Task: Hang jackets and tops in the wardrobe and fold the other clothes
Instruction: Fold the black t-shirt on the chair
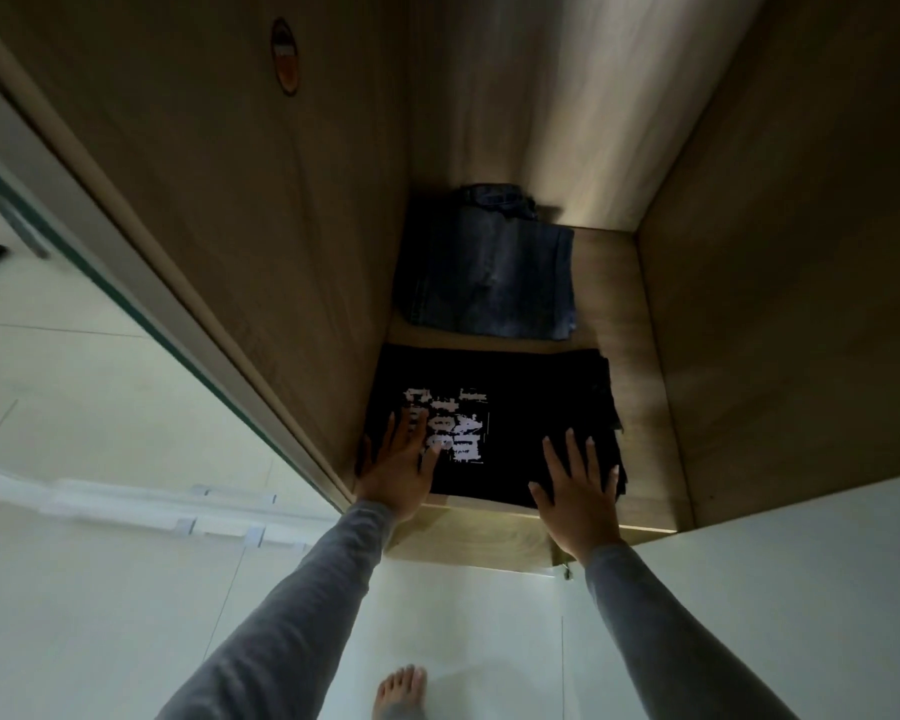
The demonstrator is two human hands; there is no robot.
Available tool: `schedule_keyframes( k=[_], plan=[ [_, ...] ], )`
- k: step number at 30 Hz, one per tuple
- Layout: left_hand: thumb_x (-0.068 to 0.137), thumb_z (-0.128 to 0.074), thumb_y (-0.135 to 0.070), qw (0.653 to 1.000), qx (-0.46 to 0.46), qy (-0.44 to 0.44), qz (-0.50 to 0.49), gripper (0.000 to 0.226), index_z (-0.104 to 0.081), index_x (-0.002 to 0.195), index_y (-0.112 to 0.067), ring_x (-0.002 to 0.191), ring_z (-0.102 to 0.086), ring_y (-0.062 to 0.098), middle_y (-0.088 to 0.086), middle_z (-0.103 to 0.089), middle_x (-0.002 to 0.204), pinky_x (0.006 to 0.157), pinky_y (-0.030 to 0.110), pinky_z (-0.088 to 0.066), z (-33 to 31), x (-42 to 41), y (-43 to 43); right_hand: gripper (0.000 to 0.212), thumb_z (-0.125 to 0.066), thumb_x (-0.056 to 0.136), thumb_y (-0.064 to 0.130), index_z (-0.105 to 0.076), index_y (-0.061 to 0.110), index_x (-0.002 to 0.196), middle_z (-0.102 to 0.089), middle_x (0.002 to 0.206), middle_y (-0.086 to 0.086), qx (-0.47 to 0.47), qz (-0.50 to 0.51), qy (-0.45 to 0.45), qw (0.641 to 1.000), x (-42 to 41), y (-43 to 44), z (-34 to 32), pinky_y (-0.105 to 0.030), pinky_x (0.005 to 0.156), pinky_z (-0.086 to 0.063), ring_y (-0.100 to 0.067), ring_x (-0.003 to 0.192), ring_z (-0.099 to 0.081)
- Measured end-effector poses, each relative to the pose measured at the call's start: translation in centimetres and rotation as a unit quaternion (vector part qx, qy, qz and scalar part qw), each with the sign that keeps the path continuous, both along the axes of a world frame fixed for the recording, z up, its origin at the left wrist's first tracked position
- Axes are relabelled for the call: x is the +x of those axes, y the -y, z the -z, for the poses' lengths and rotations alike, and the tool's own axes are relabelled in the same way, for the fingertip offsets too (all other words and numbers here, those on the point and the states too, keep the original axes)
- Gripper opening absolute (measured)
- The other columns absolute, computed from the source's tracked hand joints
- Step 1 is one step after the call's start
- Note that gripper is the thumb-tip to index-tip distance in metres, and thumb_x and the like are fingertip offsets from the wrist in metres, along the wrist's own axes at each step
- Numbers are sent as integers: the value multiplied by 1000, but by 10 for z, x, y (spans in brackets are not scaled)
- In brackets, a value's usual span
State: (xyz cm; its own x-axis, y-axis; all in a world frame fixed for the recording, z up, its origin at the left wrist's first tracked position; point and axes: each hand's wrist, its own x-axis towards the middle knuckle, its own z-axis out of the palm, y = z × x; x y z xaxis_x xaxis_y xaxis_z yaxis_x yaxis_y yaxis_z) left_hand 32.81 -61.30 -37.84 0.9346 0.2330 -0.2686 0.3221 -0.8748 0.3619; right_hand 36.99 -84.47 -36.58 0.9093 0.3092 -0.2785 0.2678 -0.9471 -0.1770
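We look down into a big wooden wardrobe [230, 174]. Its tall walls make a deep box, so clothes put inside stay tidy and out of the way. At the bottom is a flat wooden board [640, 407], and the folded clothes lie on it.

At the back lie folded blue jeans [494, 272]. We think they sit far in, close to the back wall, so there is room in front for more. A thin strip of bare board shows between them and the next thing, so the two do not touch.

In front lies the folded black top [531, 407], close to the left wall and near the front edge. On its right side we see more dark layers, so it may be on a small pile, but we cannot tell for sure.

The left hand [398, 470] lies flat on the near left part of the black top. The right hand [578, 496] lies flat on the near right part. Both hands are spread wide with straight fingers, gripping nothing. We think they press down to make the folds flat, or to push the top in straight.

The white letters [448, 428] face up, and the left fingers cover a bit of them.

Below, a bare foot [398, 693] stands on the pale floor.
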Motion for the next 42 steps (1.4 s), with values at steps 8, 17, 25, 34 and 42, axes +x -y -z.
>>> schedule_keyframes(
  k=[8, 17, 25, 34, 42],
  plan=[
    [95, -11, -39, 996, -26, 82, 8, 61, -17, 150, -14, 145, -13, 19, 7, -17, 157, 117, 35, -12, -114, -9, 37, 56, -45, 98, 32, -24, 19, 149, -7, 159, -6, 131, 57, -43, 989, -11, 7, -108, -35, 118, -10, -24, 147, -4],
    [100, -20, -38, 967, -108, 229, 31, 54, -22, 149, -16, 144, -16, 14, 3, -24, 156, 117, 28, -9, -239, -58, 70, 47, -49, 96, 25, -39, 16, 142, -27, 153, -5, 219, 83, -18, 972, -34, 15, -242, -28, 112, -23, -21, 141, -25],
    [103, -26, -31, 955, -84, 283, 36, 49, -21, 149, -14, 145, -16, 14, 3, -21, 156, 117, 28, -8, -308, -107, 42, 42, -44, 98, 28, -46, 16, 138, -36, 149, -6, 248, 45, 29, 967, -77, -16, -314, -32, 112, -28, -22, 139, -29],
    [103, -25, -36, 947, -93, 306, -16, 49, -25, 148, -18, 143, -21, 13, -2, -24, 156, 115, 24, -12, -345, -242, -78, 41, -39, 101, 26, -43, 7, 137, -34, 150, -10, 314, -10, 53, 948, -202, -140, -361, -27, 110, -22, -21, 140, -27],
    [103, -25, -31, 938, -1, 306, -159, 48, -26, 148, -14, 144, -17, 14, 1, -24, 156, 117, 30, -7, -351, -422, -262, 45, -38, 101, 29, -37, 11, 142, -30, 152, -5, 316, -154, 10, 936, -338, -344, -366, -28, 114, -17, -18, 142, -23]
  ],
)
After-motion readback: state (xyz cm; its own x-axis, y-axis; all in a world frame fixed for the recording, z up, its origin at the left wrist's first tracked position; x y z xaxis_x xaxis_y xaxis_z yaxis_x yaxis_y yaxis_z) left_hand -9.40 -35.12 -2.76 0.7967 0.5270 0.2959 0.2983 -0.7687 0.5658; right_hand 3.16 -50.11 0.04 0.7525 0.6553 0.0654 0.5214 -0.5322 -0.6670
